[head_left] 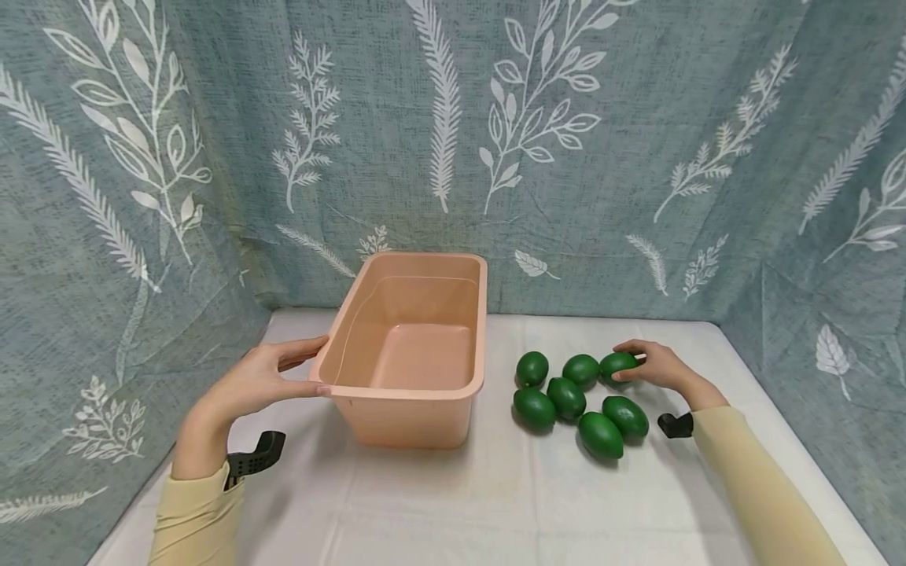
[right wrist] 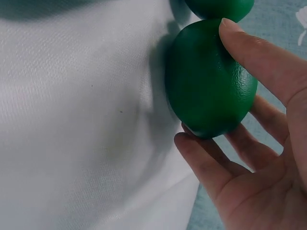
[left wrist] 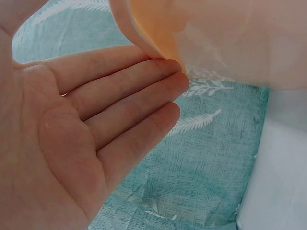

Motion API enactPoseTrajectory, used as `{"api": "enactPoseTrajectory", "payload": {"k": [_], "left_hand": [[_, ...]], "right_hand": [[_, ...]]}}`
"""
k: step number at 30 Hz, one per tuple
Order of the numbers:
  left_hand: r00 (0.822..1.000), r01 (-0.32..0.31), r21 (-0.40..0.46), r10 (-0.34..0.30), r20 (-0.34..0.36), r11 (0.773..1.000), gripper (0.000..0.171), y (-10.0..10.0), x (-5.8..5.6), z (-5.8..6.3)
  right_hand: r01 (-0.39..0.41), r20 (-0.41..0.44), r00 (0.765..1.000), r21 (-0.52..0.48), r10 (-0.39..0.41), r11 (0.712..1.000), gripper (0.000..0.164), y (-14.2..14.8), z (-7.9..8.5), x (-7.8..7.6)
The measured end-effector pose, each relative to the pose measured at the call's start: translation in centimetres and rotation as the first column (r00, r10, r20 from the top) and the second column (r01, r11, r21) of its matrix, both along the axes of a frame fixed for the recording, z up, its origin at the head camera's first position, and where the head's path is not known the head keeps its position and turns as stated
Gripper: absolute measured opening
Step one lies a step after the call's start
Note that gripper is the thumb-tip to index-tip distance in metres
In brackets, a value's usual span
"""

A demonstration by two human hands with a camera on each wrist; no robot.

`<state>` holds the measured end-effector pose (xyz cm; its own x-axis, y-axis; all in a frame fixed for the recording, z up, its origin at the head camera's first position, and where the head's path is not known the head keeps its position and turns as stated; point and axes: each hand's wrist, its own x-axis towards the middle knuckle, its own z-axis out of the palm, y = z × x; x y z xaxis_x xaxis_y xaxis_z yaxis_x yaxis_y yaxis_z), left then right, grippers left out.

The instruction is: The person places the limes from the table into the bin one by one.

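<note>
A pink plastic tub [head_left: 425, 420] stands on the table, its inside bare. At its left rim is my left hand [head_left: 258, 381], with straight fingers touching the edge and the thumb stretched to the near corner. The left wrist view shows this hand [left wrist: 91, 110] with its palm facing the camera and fingertips against the rim. Farther right, my right hand [head_left: 654, 365] holds a glossy green lime [head_left: 614, 366] between thumb and fingers. Seen from the right wrist, the thumb lies over the lime [right wrist: 208, 81] and the fingers curl under its far side.
Several more limes lie in a loose cluster between the tub and my right hand, among them one lime [head_left: 600, 436] at the front and another [head_left: 532, 369] at the back left. A white cloth [head_left: 425, 511] covers the table. Patterned blue-green curtains [head_left: 382, 141] enclose the back and sides.
</note>
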<state>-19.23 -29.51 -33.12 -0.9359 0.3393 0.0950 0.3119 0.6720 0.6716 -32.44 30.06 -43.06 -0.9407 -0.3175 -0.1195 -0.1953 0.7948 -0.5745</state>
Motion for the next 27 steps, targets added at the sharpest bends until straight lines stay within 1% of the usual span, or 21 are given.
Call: {"api": "enactPoseTrajectory", "payload": {"k": [9,16,20,27], "left_hand": [[1.0,0.005,0.006,-0.005,-0.005,1.0,0.073,0.0,0.0,-0.1],[1.0,0.002,0.011,-0.002,-0.002,1.0,0.074,0.0,-0.2,-0.2],[1.0,0.001,0.009,-0.001,-0.002,1.0,0.074,-0.1,-0.4,-0.2],[1.0,0.004,0.007,-0.004,-0.002,1.0,0.074,-0.1,-0.5,-0.2]], "right_hand": [[0.03,-0.019,0.999,0.012,-0.03,0.999,0.069,0.1,-0.5,0.0],[0.052,-0.057,0.997,0.024,-0.05,0.998,0.07,0.5,-0.4,0.2],[0.064,-0.061,0.996,0.015,-0.063,0.998,0.072,0.6,0.3,0.3],[0.065,-0.087,0.994,-0.005,-0.066,0.998,0.073,0.2,2.4,0.5]]}}
